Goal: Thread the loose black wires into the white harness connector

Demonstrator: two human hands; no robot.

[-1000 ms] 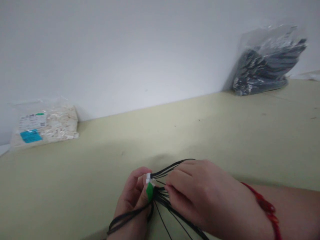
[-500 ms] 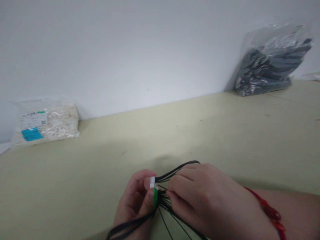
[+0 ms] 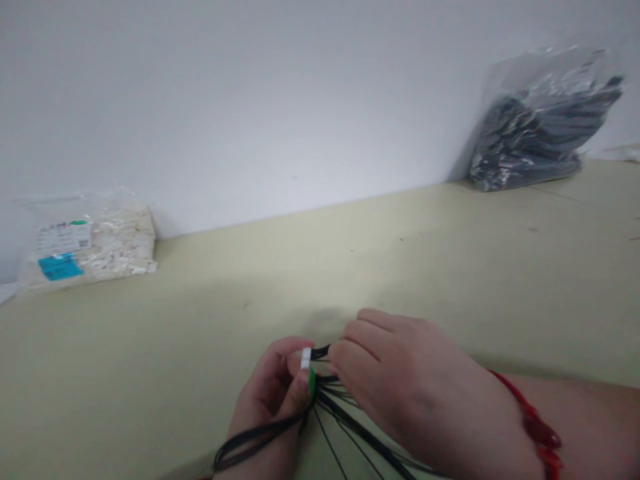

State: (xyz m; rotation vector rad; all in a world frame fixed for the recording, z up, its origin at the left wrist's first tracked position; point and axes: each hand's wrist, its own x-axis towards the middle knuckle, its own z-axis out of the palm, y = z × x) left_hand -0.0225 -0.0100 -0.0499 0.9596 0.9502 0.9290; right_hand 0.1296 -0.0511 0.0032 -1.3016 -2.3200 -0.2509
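- Low in the view, just right of the midline, the left hand (image 3: pixel 267 400) holds a small white connector (image 3: pixel 305 358) above the counter (image 3: pixel 200 340).
- Its grip is pinched, with the thumb and the fingers pressing on the connector, whose white face shows between them.
- A green piece (image 3: pixel 312 381) sits just below the connector, beside the left thumb; what it is made of is too blurred to tell.
- Thin black wires (image 3: pixel 367 437) fan out from near the green piece toward the bottom edge, some passing under the right hand (image 3: pixel 405 380).
- Another short bunch of wires runs from the upper end of the connector to the right fingers.
- The right hand is curled over these wires with its back to the camera; its fingertips are largely hidden, so I cannot tell whether its grip pinches them.
- Over the left wrist lies a loop of black wire (image 3: pixel 245 448).
- A red bracelet (image 3: pixel 539 433) circles the right wrist.
- Against the white wall (image 3: pixel 280 100), far left, a clear bag of white pieces (image 3: pixel 123 243) rests on the counter, bearing a white label and a blue one.
- Far right, also by the wall, stands a clear bag of dark contents (image 3: pixel 545 130).
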